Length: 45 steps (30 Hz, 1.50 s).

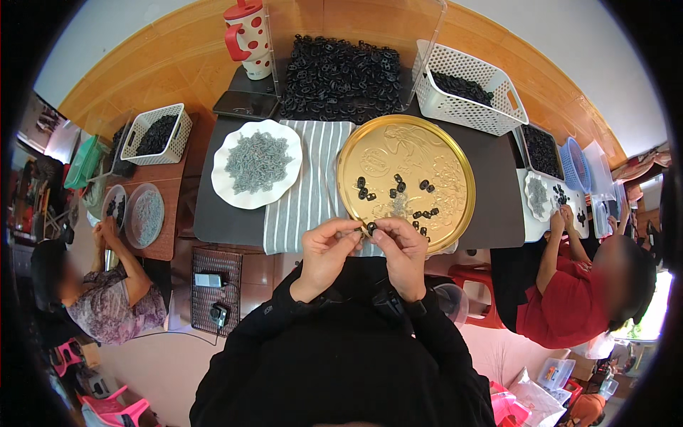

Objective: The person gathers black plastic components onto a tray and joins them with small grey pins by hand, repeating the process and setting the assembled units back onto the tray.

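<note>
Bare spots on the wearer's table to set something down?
Dark tabletop right of the gold tray; striped cloth between tray and white plate. Crowded: the tray's near half, with black parts, left hand and right hand at its edge; table's back, under clear bin and white basket.

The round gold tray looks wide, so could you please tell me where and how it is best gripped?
Probably by the raised rim of the gold tray, from its left and right sides together: it is broad and round, and loose black pieces lie on it, so opposite holds should keep it level.
</note>
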Motion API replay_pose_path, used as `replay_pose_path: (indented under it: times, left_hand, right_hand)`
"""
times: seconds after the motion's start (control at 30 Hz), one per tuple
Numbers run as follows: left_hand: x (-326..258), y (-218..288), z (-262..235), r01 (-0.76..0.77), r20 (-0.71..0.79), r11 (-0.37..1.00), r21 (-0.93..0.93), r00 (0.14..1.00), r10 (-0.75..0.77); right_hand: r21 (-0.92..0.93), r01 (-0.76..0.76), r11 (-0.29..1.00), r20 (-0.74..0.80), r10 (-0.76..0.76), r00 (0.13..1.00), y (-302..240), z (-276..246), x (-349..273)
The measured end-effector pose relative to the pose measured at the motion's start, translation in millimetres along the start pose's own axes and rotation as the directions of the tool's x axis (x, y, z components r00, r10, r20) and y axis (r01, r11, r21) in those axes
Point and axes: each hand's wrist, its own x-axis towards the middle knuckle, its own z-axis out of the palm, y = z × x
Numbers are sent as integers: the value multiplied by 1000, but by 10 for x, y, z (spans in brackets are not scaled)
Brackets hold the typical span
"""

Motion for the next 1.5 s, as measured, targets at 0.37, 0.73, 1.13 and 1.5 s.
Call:
replay_pose_path:
  times: [0.37, 0.73, 1.13, 1.5]
  left_hand:
    - [3, -12, 4, 4, 8, 1000, 5, 1000, -4]
    - [57, 18, -83, 71, 132, 997, -15, 989, -68]
    - [76, 46, -107, 182, 188, 976, -121, 969, -157]
    - [77, 117, -137, 181, 179, 983, 21, 967, -182]
  right_hand:
    - [-87, 29, 996, 27, -27, 999, -71, 31, -12]
    - [-10, 15, 1000, 52, -15, 999, -1, -28, -19]
    - [102, -33, 994, 56, 27, 998, -32, -12, -32]
    - [11, 33, 999, 125, -34, 991, -12, -51, -29]
